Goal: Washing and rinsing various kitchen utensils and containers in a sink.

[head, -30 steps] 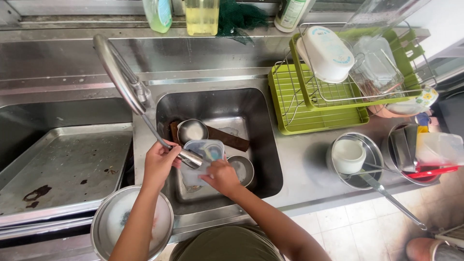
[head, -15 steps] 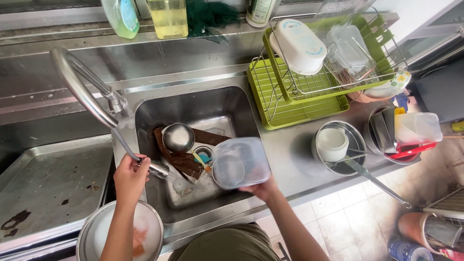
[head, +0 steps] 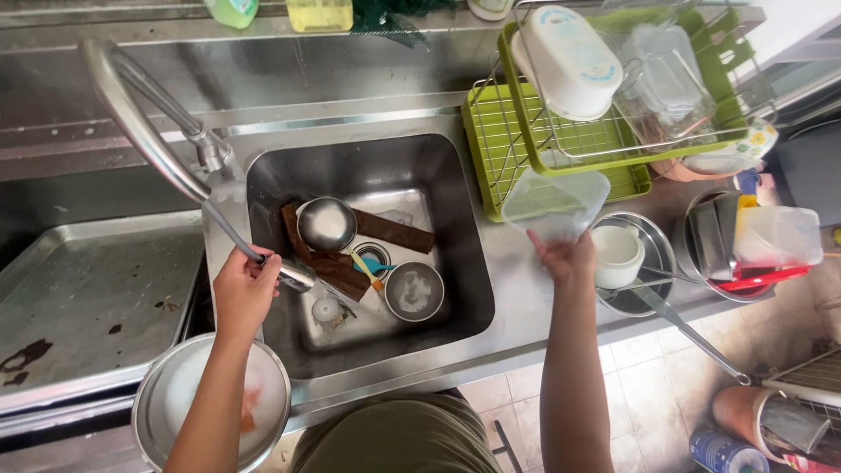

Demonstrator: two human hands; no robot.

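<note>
My left hand (head: 243, 289) grips the spray head of the pull-out faucet hose (head: 289, 273) over the left side of the steel sink (head: 464, 228). My right hand (head: 565, 256) holds a clear plastic container (head: 556, 203) by its lower edge, raised above the counter just right of the sink and in front of the green dish rack (head: 569, 149). Down in the sink lie two small steel bowls (head: 327, 223) (head: 413, 291), a brown wooden board (head: 390, 232) and a small utensil with a yellow and blue handle (head: 368, 267).
The rack holds a white lidded box (head: 569, 57) and clear containers (head: 670, 83). A white cup (head: 618, 254) sits in a steel bowl beside a ladle (head: 692, 337). A steel basin (head: 210, 403) stands at the front left, a steel tray (head: 96, 289) beside it. Bottles line the back ledge.
My right hand has lifted the clear container out of the sink and carried it right, up toward the dish rack. My left hand has kept hold of the spray head.
</note>
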